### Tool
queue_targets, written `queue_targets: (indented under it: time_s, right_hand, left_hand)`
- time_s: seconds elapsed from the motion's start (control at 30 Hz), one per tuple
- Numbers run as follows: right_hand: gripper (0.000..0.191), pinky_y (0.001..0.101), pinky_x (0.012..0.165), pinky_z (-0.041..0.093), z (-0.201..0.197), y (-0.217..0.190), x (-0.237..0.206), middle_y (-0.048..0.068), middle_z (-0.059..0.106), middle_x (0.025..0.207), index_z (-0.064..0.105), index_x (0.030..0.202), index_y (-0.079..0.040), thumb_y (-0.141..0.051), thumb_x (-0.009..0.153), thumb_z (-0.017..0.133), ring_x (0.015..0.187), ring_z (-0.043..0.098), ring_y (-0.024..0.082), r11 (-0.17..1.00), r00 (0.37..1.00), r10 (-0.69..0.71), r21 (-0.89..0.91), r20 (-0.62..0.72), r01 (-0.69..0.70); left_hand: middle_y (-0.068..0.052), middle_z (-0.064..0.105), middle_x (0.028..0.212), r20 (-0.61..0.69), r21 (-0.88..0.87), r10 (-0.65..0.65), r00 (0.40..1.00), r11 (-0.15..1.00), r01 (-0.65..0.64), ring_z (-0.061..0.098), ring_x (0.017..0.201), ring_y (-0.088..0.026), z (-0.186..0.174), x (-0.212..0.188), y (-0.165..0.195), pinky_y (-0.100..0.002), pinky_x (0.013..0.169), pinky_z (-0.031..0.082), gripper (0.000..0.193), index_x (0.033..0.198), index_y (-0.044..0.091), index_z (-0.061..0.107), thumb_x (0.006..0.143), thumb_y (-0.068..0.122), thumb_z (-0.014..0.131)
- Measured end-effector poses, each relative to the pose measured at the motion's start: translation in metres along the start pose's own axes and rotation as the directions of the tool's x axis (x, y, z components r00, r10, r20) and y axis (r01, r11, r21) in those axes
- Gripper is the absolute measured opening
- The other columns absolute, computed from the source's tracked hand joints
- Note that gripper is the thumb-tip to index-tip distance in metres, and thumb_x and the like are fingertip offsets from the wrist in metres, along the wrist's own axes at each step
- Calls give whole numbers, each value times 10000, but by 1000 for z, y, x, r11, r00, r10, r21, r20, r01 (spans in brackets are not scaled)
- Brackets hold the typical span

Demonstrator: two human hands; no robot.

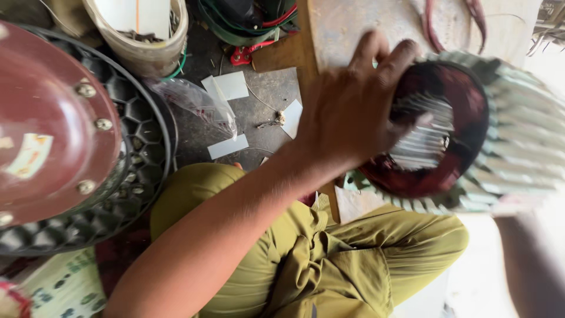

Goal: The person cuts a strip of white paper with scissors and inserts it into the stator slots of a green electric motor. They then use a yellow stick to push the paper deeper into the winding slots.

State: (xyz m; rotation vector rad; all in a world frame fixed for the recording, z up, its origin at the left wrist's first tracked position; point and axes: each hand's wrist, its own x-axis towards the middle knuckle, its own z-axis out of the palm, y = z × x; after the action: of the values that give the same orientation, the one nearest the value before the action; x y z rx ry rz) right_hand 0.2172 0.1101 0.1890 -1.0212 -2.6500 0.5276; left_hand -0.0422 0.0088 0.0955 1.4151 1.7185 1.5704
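A pale green finned motor stator (521,138) lies on its side over my lap, its open end facing me. Dark red windings (465,97) ring the bore, and silvery slot laminations (424,138) show inside. My left hand (347,112) reaches in from the lower left and grips the near rim, fingers spread over the top edge and thumb at the bore. My right forearm (527,259) rises, blurred, at the lower right. The hand itself is hidden behind the stator.
A dark red round cover (53,123) with bolts sits on a black honeycomb grille (144,147) at left. Behind stand a dirty white bucket (147,53), a plastic bag (194,100), white paper slips (226,85) and a wooden board (347,23). My olive trousers (329,259) fill the foreground.
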Motion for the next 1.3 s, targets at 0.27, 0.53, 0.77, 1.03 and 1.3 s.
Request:
queue_targets:
  time_s: [0.27,0.53,0.77,1.03,1.3]
  right_hand:
    - [551,424,1131,521,106,-5,-51,192,655,1102,549,1353,10,-459,1192,307,1041,632,288,366,706,533,880,-465,303]
    - [487,289,924,490,141,-37,-6,87,636,1105,620,1207,22,-405,1198,387,978,568,128,740,525,392,598,-756,308]
    - [444,283,714,371,136,17,4,10,490,845,585,979,6,-336,1229,454,786,437,104,628,620,377,682,-688,375]
    - [530,322,732,393,140,53,50,6,549,782,623,956,-25,-429,1183,365,730,480,101,771,815,138,578,-563,269]
    - [519,322,574,337,126,53,108,36,579,762,583,856,4,-366,1176,412,622,468,90,756,870,-57,548,-489,358]
  left_hand:
    - [-307,512,1466,142,-60,187,972,982,-180,509,1350,-463,14,19,-55,-490,1132,401,963,1531,-5,288,885,413,868]
    - [-242,719,1173,166,-143,28,986,990,-4,680,1176,-466,-20,14,-40,-503,992,537,517,1312,67,483,918,252,763]
    - [-271,554,1235,-137,44,55,989,998,-49,562,1193,-473,1,-36,-23,-507,1027,461,695,1351,-31,402,767,87,759]
    - [-202,538,1243,-361,115,-50,931,989,97,571,1206,-365,11,-102,8,-453,1069,453,648,1353,-32,460,778,-46,759]
    - [-200,449,1304,-325,62,9,946,998,12,489,1269,-331,18,-117,4,-459,1136,396,723,1394,-74,379,838,89,812]
